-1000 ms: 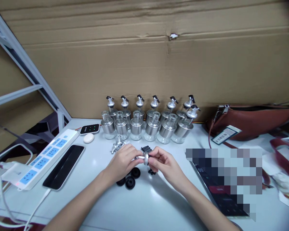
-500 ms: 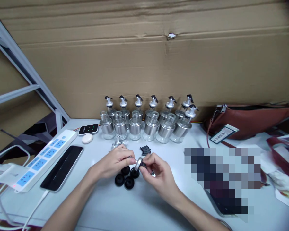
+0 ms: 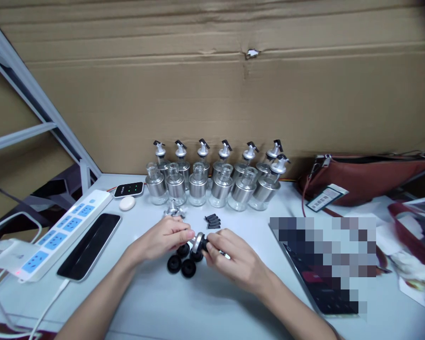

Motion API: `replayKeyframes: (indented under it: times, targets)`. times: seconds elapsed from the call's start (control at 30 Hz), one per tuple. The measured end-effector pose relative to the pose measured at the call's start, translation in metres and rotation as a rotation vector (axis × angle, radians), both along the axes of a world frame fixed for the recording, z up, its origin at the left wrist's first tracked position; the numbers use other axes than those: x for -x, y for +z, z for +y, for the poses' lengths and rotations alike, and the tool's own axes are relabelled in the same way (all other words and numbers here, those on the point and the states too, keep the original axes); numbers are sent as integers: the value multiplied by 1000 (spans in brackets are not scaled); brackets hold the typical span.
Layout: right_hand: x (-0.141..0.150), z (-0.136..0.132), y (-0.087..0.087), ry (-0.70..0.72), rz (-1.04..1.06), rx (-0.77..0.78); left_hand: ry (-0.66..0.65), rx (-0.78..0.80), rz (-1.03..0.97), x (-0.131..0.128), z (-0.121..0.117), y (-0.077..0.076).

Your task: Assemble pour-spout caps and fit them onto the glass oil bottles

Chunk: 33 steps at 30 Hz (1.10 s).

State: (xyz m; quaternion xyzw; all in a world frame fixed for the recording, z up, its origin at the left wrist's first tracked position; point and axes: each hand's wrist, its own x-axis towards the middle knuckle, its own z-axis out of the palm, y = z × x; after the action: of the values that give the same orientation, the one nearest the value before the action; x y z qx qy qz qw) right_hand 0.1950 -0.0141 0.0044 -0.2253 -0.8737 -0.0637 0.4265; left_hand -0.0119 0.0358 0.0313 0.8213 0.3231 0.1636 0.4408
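My left hand point(image 3: 165, 238) and my right hand point(image 3: 233, 259) meet over the white table point(image 3: 212, 302), both pinching a small silver pourer cap point(image 3: 197, 242) with a black part on its right side. Just below the hands lie three black round stoppers point(image 3: 181, 265). Behind them are several short black pieces point(image 3: 213, 221) and a few loose silver spouts point(image 3: 174, 209). Two rows of glass bottles with silver bands point(image 3: 212, 186) stand at the back; the rear ones carry pourer tops.
A white power strip point(image 3: 56, 231) and a black phone point(image 3: 89, 245) lie at the left, with a small black device point(image 3: 129, 189) and a white oval object point(image 3: 127, 203) behind. A brown bag point(image 3: 368, 177) and a dark flat device point(image 3: 326, 283) sit at the right. Cardboard point(image 3: 212, 85) forms the back wall.
Both hands have drawn nearer to me and lower with the silver cap, now just above the black stoppers. The cap has turned in my fingers.
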Motion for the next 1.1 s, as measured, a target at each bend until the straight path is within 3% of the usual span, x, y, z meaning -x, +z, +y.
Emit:
replayKeyframes:
  times: [0.1, 0.2, 0.3, 0.4, 0.53, 0.67, 0.87, 1.1]
  targets:
    - [-4, 2, -4, 2, 195, 213, 61, -125, -44, -5, -1, -4]
    - [-8, 6, -7, 25, 538, 706, 142, -351, -48, -12, -3, -13]
    - [-10, 8, -6, 118, 667, 1152, 111, -570, -25, -19, -4, -21]
    - [-7, 7, -4, 114, 699, 1310, 40, -705, 21, -19, -3, -23]
    - [2, 4, -1, 115, 769, 1295, -11, -804, 132, -10, 1, -14]
    - [9, 1, 0, 92, 778, 1133, -10, -732, 160, -3, 2, -2]
    - [7, -4, -3, 0, 561, 796, 2, -668, 146, 0, -1, 3]
    - [6, -4, 7, 12, 364, 518, 11, -570, 79, 1, -4, 7]
